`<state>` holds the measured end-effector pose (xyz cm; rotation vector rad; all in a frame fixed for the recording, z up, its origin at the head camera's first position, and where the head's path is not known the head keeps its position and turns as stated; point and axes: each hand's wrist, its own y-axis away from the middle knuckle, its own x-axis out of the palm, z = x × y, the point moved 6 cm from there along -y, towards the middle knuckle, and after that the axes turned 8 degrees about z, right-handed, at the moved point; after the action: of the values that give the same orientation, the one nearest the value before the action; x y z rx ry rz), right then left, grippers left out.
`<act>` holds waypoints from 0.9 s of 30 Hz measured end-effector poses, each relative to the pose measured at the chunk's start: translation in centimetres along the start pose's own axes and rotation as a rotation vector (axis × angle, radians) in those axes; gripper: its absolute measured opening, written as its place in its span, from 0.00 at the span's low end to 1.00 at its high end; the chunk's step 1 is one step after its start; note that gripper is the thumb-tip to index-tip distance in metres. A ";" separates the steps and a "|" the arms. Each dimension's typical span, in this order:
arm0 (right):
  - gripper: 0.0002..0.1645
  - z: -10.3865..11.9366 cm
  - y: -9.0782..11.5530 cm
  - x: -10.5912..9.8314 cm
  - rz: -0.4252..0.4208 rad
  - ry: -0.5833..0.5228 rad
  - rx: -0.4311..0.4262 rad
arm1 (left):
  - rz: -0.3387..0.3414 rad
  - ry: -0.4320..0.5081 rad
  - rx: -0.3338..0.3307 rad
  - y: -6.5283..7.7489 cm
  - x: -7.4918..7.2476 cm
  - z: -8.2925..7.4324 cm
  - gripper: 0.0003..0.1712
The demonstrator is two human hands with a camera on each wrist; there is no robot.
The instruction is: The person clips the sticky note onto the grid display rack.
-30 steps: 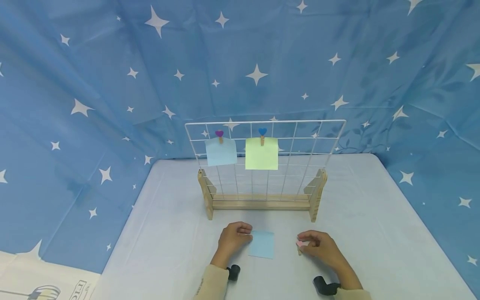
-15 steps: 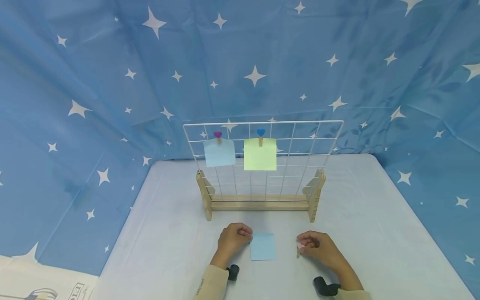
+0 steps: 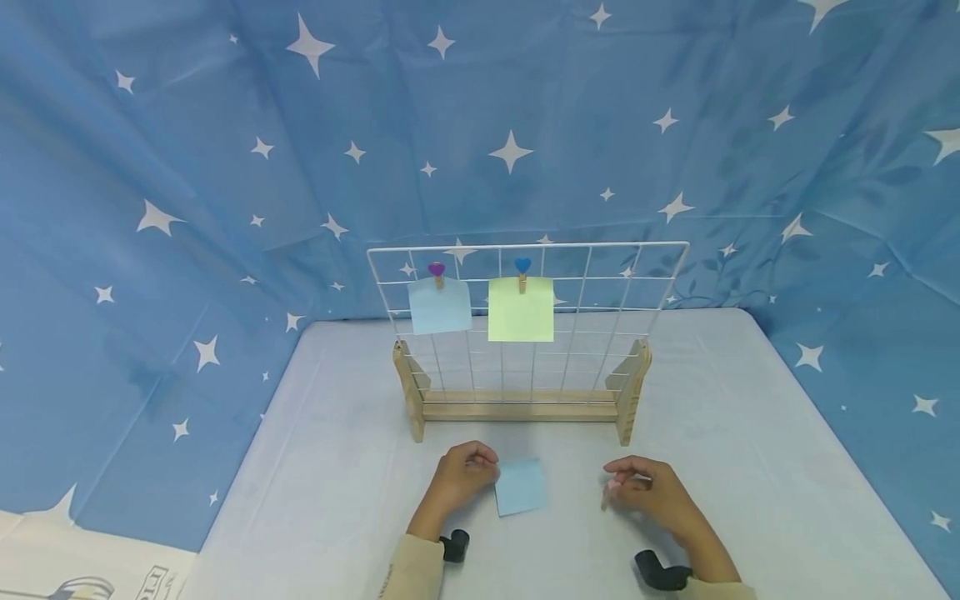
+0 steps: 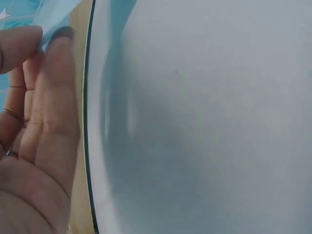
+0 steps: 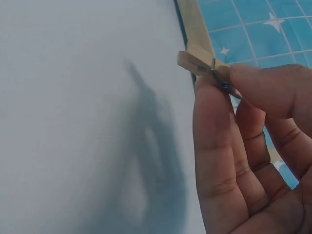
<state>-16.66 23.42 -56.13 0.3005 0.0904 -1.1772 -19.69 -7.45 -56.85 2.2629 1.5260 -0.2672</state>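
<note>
My left hand (image 3: 459, 477) pinches the left edge of a light blue sticky note (image 3: 521, 487) between thumb and forefinger. In the left wrist view, a corner of the blue paper (image 4: 56, 17) shows between those fingertips. Over to the right, my right hand (image 3: 651, 492) holds a small wooden clothespin with a pink heart (image 3: 614, 483). The right wrist view shows the clothespin's wooden legs (image 5: 192, 61) and metal spring between thumb and forefinger, legs pointing away from the palm.
A white wire grid (image 3: 592, 287) on a wooden stand (image 3: 521, 412) rises behind the hands. A blue note (image 3: 440, 308) hangs there from a purple-heart clothespin (image 3: 437, 271), a yellow-green note (image 3: 521, 312) from a blue-heart one (image 3: 522, 267). Starred blue cloth (image 3: 225, 125) surrounds the white table (image 3: 330, 500).
The left hand has shifted slightly left and up, and the blue note has moved and tilted with it. My right hand has drawn a little to the right with the clothespin.
</note>
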 end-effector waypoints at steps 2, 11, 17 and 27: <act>0.20 0.3 0.1 -0.3 -0.032 0.004 -0.001 | 0.007 0.027 0.016 0.1 -0.1 -0.2 0.06; 0.26 1.9 0.5 -1.7 -0.158 0.003 0.074 | 0.018 0.091 0.061 0.4 -0.6 -1.1 0.10; 0.24 3.6 0.6 -2.0 -0.184 -0.017 0.022 | 0.026 0.133 0.082 0.6 -0.8 -1.8 0.13; 0.24 5.4 0.7 -2.2 -0.168 0.025 -0.005 | 0.000 0.126 0.100 1.1 -1.0 -2.5 0.10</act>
<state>-17.31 24.18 -50.29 0.3073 0.1426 -1.3399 -19.28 -7.57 -53.95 2.3981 1.6086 -0.2085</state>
